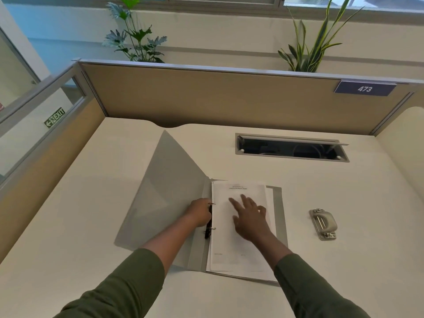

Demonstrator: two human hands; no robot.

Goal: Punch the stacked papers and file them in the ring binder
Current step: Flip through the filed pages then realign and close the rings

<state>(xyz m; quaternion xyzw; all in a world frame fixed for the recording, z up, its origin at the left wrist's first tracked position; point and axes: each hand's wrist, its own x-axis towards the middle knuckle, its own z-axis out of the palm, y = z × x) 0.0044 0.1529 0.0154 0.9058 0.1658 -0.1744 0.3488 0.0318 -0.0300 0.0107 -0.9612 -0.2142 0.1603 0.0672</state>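
A grey ring binder [160, 191] lies open on the cream desk, its front cover spread to the left. White stacked papers [229, 244] lie on its right half, their left edge at the black ring mechanism [208, 230]. My left hand [199, 213] holds the ring mechanism with curled fingers beside the upper ring. My right hand [249, 216] presses flat on the top sheet, fingers spread. A grey metal hole punch [323, 223] sits on the desk to the right of the binder, apart from both hands.
A cable hatch [291, 148] stands open in the desk behind the binder. Tan partition panels [229, 99] wall the desk at the back and left, with plants behind them. A sign reads 473 at the back right.
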